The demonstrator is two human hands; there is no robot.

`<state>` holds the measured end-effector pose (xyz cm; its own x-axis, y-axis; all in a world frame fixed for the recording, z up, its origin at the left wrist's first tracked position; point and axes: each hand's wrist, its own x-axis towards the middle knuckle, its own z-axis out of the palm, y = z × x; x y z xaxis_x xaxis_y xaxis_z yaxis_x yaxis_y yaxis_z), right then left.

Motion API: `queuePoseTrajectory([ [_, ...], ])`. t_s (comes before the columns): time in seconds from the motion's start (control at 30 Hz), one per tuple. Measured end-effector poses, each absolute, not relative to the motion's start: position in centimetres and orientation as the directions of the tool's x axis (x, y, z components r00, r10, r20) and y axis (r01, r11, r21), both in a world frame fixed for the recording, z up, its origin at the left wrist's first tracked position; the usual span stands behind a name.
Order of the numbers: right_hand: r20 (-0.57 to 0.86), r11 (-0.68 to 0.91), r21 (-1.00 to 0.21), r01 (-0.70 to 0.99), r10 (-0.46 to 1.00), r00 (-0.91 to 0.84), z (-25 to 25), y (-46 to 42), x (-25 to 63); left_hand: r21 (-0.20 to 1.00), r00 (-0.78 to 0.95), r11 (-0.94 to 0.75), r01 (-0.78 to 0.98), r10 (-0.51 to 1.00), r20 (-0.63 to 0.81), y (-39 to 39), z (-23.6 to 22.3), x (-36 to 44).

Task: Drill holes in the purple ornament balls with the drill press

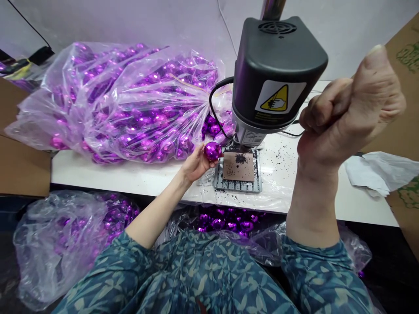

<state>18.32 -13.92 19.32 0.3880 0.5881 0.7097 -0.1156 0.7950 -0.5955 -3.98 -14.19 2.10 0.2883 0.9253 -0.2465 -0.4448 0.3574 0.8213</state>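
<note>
In my left hand (199, 162) is a shiny purple mirror-faceted ball (213, 151), held by the fingers just left of a small bench drill press. The drill press has a black motor housing (281, 65) with a yellow hand-warning label. Beneath it, a brown square board (238, 166) with a small dark hole lies on the grey slotted base (238, 188), sprinkled with dark shavings. My right hand (353, 100) is raised at the right side of the housing with its fingers curled closed. Whatever those fingers grip is hidden behind them.
A large clear bag (131, 104) full of purple balls lies on the white table (275, 183) at left. Below the front edge are more purple balls (225, 220) in plastic and another bag (62, 244). Cardboard boxes (24, 170) flank the table; white sheets (376, 172) lie at right.
</note>
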Motion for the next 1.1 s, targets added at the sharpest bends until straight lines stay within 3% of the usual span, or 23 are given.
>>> queuePoseTrajectory([
  [0.1, 0.728, 0.808, -0.580, -0.103, 0.571, 0.380, 19.1, -13.7, 18.5, 0.804, 0.339, 0.373, -0.462, 0.913, -0.229, -15.2, 1.6, -3.0],
  [0.2, 0.729, 0.810, -0.579, -0.092, 0.565, 0.386, 18.9, -13.5, 18.6, 0.864, 0.334, 0.318, -0.391, 0.924, -0.189, -15.5, 1.1, -2.2],
  [0.37, 0.752, 0.827, -0.544, -0.141, 0.555, 0.357, 18.6, -13.6, 18.6, 0.999, 0.332, 0.017, -0.048, 0.943, 0.000, -15.7, 0.4, -1.8],
  [0.5, 0.766, 0.846, -0.513, -0.147, 0.529, 0.365, 18.5, -13.6, 18.6, 0.982, 0.365, -0.149, 0.119, 0.926, 0.096, -15.3, 0.1, -1.4],
  [0.7, 0.783, 0.843, -0.538, -0.028, 0.511, 0.355, 18.2, -13.5, 18.6, 0.952, 0.398, -0.185, 0.244, 0.914, 0.076, -14.1, -0.2, -0.7],
  [0.87, 0.784, 0.817, -0.570, 0.080, 0.513, 0.349, 18.0, -13.6, 18.7, 0.902, 0.296, -0.203, 0.382, 0.951, 0.088, -14.4, -0.2, 0.8],
  [1.1, 0.792, 0.806, -0.575, 0.142, 0.505, 0.344, 18.2, -13.6, 18.7, 0.827, 0.188, -0.355, 0.435, 0.935, 0.302, -15.4, -1.2, 3.3],
])
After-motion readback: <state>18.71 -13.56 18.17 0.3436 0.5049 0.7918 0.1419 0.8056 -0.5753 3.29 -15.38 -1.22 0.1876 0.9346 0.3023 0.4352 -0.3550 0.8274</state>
